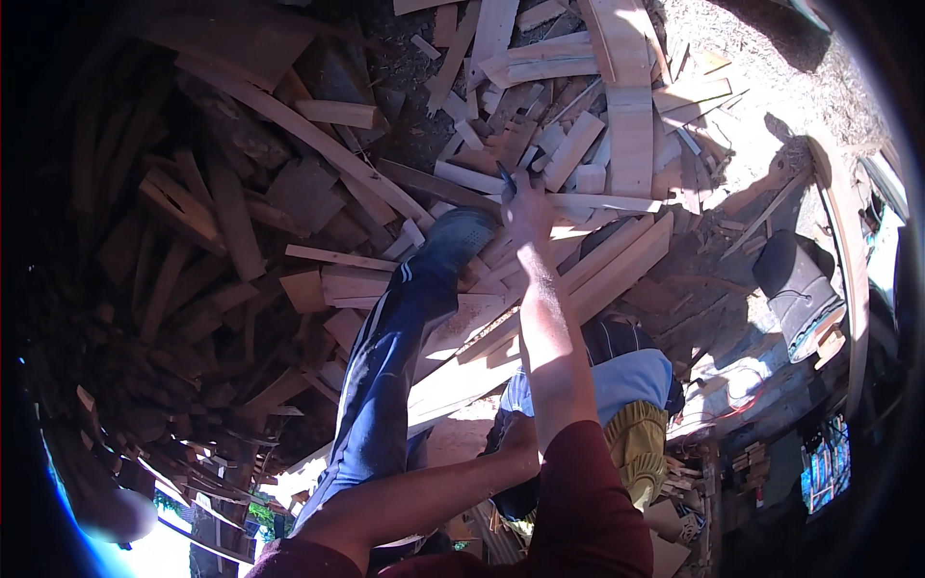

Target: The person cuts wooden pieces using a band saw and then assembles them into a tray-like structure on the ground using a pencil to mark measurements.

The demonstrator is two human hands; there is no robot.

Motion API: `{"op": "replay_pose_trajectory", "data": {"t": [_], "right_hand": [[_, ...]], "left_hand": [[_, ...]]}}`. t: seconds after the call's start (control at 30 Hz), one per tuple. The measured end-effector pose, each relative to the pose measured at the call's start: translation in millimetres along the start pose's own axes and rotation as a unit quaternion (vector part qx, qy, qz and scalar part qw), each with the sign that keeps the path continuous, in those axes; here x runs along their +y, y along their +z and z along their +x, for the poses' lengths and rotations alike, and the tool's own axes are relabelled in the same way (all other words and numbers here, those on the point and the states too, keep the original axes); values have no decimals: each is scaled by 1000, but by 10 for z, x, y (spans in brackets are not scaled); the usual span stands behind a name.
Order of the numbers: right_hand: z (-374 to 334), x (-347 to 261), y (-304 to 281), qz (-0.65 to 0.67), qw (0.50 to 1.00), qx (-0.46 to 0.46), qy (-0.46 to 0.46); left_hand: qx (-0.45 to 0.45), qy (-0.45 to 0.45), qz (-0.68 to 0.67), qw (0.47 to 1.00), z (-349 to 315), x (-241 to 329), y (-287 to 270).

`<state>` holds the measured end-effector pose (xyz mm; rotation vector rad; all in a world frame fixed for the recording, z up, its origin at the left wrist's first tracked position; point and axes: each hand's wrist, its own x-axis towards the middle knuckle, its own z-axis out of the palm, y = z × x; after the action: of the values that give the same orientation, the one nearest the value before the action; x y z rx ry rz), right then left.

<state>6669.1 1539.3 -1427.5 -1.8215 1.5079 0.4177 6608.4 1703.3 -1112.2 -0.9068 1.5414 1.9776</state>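
My right hand (pixel 525 210) reaches forward over the wood pile, its fingers closed round a dark, slim, pen-like tool (pixel 505 177) whose exact kind I cannot make out. Just beneath and beside it lies a narrow pale wooden strip (pixel 612 202), among short offcuts (pixel 575 151). My left forearm crosses low in front of me toward the right. Only part of my left hand (pixel 521 441) shows near my right elbow; its fingers are hidden behind the right arm. My shoe (pixel 462 234) rests on the wood close to the right hand.
Long boards (pixel 617 265) slant under my arm. A wide plank (pixel 631 144) lies ahead. Shadowed scrap wood (pixel 231 212) is heaped at the left. On the right are a dark boot-like object (pixel 795 289) and a long curved-looking board (pixel 846 250). Yellow-green cloth (pixel 638 448) sits beside my right arm.
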Motion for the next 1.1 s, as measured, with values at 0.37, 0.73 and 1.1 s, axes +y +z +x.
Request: {"op": "replay_pose_trajectory", "data": {"t": [0.37, 0.73, 1.1], "right_hand": [[339, 34, -139, -21, 992, -97, 75], [-497, 356, -92, -49, 982, 89, -158], [-783, -1005, 1021, -123, 920, -26, -372]], "left_hand": [[99, -28, -80, 991, 543, 95, 1263], [23, 42, 92, 995, 21, 373, 610], [71, 61, 27, 995, 150, 444, 821]]}}
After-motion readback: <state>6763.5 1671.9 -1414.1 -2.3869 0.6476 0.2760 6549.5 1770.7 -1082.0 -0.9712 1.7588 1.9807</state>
